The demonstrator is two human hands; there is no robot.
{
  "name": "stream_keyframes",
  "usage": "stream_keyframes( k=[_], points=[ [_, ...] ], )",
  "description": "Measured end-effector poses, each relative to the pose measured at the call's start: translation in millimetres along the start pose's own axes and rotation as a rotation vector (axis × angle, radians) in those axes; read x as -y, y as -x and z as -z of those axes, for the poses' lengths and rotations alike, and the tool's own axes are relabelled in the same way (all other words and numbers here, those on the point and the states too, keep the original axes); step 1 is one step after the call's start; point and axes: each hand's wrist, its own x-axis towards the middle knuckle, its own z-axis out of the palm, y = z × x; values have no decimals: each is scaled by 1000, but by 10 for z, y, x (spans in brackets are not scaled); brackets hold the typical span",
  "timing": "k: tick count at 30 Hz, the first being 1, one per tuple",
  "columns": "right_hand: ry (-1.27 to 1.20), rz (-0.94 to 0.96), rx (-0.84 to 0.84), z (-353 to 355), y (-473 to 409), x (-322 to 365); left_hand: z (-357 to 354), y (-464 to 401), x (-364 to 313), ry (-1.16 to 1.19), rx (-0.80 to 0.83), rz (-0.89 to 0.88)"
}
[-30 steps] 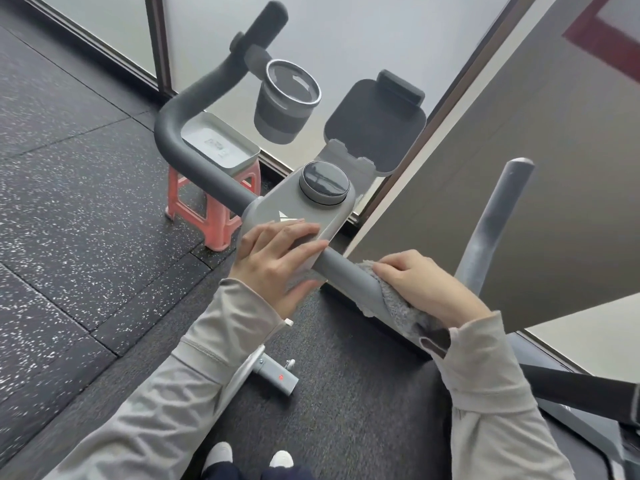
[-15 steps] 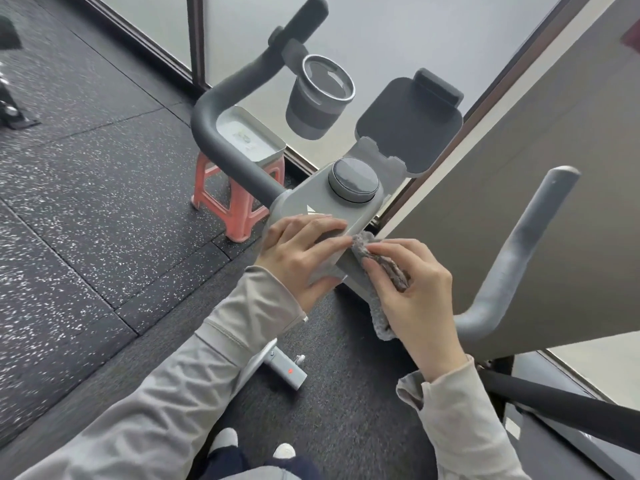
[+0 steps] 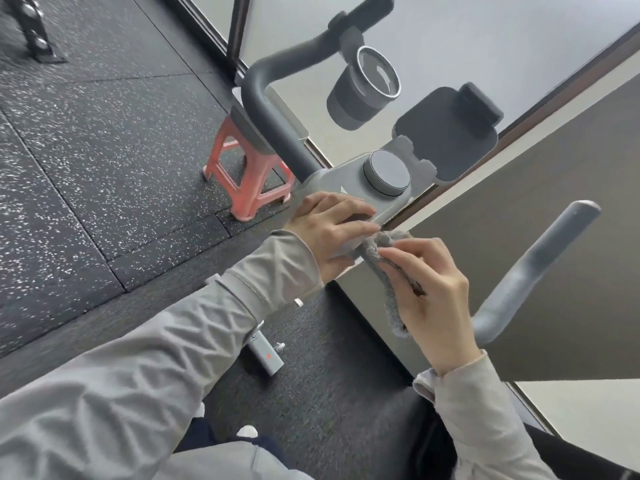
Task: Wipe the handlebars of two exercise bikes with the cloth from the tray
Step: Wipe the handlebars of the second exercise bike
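Cloth (image 3: 382,261), pinched in the right hand (image 3: 429,296) just right of the console (image 3: 349,188), where the left hand (image 3: 329,233) lies flat with fingers straight; the unwiped left handlebar (image 3: 277,123) runs far-left, nearer the left hand.

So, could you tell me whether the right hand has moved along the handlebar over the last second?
Yes. The right hand, gripping the grey cloth, has slid inward from the handlebar's right section to beside the centre console.
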Motion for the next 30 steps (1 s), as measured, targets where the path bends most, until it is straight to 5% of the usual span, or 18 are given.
stream_keyframes(
  k=[6, 14, 20, 30],
  points=[
    [124, 156, 183, -75, -153, 33, 98, -110, 107, -16, 200, 18],
    [196, 123, 178, 81, 106, 85, 119, -90, 100, -28, 227, 21],
    [209, 90, 126, 174, 287, 44, 101, -57, 41, -32, 163, 44],
    [124, -266, -82, 200, 347, 2, -157, 22, -252, -43, -40, -49]
  ],
)
